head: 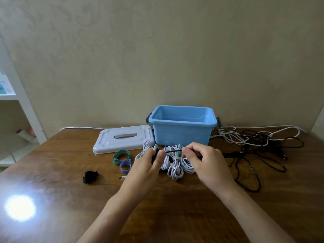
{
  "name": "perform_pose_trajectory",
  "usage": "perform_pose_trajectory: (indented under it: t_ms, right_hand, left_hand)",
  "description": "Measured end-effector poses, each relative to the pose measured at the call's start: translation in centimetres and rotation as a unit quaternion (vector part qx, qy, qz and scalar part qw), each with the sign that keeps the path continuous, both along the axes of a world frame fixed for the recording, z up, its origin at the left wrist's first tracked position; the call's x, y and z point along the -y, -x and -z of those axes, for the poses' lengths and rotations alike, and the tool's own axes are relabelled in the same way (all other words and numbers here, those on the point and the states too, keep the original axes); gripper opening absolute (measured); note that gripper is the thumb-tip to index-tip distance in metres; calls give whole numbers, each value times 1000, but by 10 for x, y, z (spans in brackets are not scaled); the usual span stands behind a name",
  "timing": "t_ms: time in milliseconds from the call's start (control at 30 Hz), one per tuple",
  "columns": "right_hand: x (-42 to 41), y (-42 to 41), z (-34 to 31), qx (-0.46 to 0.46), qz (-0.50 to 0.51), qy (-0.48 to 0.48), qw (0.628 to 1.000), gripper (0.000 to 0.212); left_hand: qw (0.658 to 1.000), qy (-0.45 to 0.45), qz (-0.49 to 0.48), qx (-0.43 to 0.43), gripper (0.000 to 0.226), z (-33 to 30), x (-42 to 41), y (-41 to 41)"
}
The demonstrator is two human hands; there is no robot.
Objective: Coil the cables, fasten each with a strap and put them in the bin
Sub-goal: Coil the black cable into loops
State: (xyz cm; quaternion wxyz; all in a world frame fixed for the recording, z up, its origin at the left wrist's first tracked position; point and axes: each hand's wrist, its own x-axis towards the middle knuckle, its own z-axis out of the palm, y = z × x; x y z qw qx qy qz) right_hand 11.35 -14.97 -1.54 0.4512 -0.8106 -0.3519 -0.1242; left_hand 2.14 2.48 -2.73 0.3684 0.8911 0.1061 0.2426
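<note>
I am holding a thin black cable [173,151] stretched taut between my two hands above the glossy brown wooden surface [175,207]. My left hand [149,165] is pinching one end between thumb and fingertips, its grip closed tight around the dark plug, and my right hand [203,158] is pinching the cord the same way, fingers curled in. The rest of that cable is trailing right into a loose black tangle [254,163], mixed near the wall with uncoiled white cords [233,135]. Just under my hands, smooth white cables are lying in strapped bundles [175,165] in front of the open, rectangular light blue plastic bin [182,135]. Its flat white lid [122,139] is sitting to the left. Nearer me, fabric straps are curling in loops: green [121,156], purple [125,166] and a crumpled black one [90,176].
</note>
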Motion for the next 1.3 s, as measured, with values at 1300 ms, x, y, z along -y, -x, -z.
perform_pose_trajectory:
  t_ms: [1300]
  right_hand:
    - [-20, 18, 10, -2, -111, 290, 951, 37]
  left_hand:
    - [941, 312, 90, 92, 58, -17, 7, 6]
